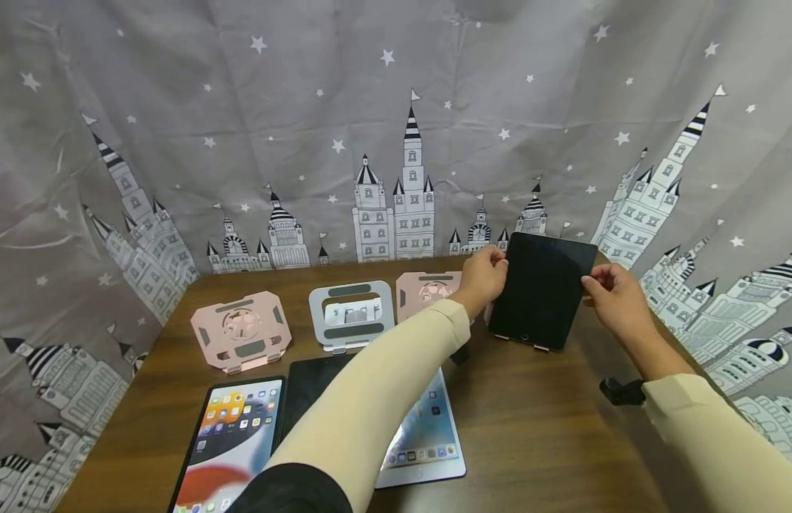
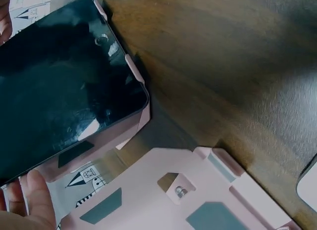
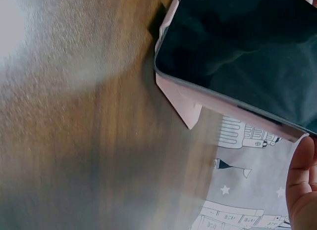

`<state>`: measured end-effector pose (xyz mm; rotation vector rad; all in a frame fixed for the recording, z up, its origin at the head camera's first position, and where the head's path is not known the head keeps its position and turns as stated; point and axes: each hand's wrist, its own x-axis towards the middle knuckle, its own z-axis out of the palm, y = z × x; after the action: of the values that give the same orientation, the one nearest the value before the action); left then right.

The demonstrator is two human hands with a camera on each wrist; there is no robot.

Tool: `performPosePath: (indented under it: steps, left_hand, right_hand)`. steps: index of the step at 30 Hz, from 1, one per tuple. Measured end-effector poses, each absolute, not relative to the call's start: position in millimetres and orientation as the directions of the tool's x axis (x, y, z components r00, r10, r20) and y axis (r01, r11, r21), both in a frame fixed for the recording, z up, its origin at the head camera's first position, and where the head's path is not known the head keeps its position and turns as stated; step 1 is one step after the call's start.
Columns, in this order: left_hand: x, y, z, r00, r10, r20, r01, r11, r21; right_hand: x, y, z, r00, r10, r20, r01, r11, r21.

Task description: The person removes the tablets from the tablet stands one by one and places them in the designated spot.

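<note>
A tablet (image 1: 542, 292) with a dark screen leans upright on a pink tablet stand (image 2: 133, 71) at the right back of the table. The stand's small front lips catch the tablet's lower edge, and most of the stand is hidden behind it. My left hand (image 1: 484, 276) pinches the tablet's left edge near the top. On the opposite edge, my right hand (image 1: 617, 296) holds it between thumb and fingers. In the right wrist view, part of the pink stand (image 3: 181, 104) shows under the tablet.
Left of it stand another pink stand (image 1: 428, 292), a grey stand (image 1: 351, 332) and a further pink stand (image 1: 206, 324). In front lie a lit tablet (image 1: 236, 427), a dark tablet (image 1: 309, 377) and a white tablet (image 1: 428, 434), partly under my left arm. A patterned curtain (image 1: 274, 142) hangs behind.
</note>
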<state>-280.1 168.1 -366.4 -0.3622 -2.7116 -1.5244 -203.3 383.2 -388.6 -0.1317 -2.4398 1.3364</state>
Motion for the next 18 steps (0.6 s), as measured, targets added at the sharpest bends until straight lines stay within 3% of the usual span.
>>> performPosePath:
  steps: [11,18]
  left_hand:
    - [-270,149,-369,-0.922,0.310,0.231,0.344,0.384,0.857]
    - [-256,125,-368,-0.903,0.353,0.245,0.360,0.313,0.879]
  right_hand:
    - [-192,376,-384,-0.913,0.273,0.302,-0.100,0.569,-0.816]
    - [-183,365,-379,-0.905,0.227,0.359,-0.161,0.598,-0.785]
